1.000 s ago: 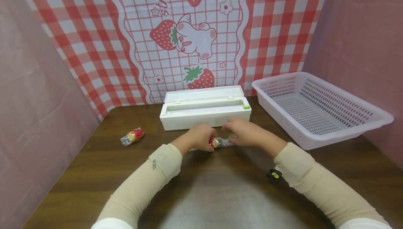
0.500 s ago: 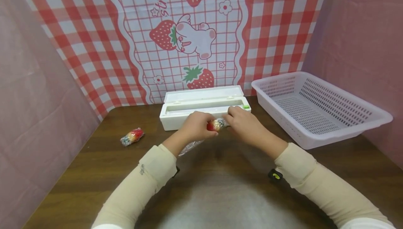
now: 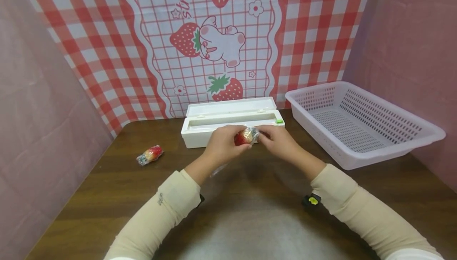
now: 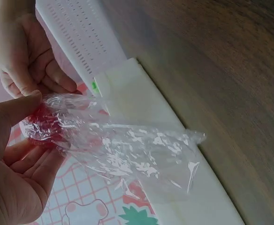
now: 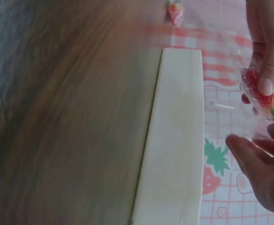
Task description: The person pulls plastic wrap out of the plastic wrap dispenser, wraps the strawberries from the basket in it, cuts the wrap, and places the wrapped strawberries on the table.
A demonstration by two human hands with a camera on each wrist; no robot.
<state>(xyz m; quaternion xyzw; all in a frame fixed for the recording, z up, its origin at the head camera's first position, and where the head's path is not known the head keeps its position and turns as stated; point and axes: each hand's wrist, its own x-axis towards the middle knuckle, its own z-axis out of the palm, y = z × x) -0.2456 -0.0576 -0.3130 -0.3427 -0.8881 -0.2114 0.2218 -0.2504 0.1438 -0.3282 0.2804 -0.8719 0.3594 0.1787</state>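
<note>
My left hand (image 3: 223, 145) holds a small rainbow-coloured piece (image 3: 249, 136) loosely wrapped in clear plastic film, thumb on the near side. Its exact kind cannot be told. In the left wrist view a long crinkled tail of film (image 4: 141, 150) hangs free from the piece. At the other, teal end, my right hand (image 3: 280, 141) pinches the wrap with curled fingers and thumb. Both hands are raised just in front of a white film dispenser box (image 3: 200, 137) with its lid up. A second wrapped rainbow piece (image 3: 150, 155) lies on the table to the left.
A white perforated plastic basket (image 3: 317, 133) stands at the right of the brown wooden table (image 3: 118, 208). Behind the box hangs a red checked strawberry cloth (image 3: 221, 45). Pink cloths (image 3: 43, 93) flank the table on both sides.
Both hands have lifted the wrapped piece off the table, up in front of the box. In the last half second the right hand's fingers have shifted on its end, and the film tail has moved.
</note>
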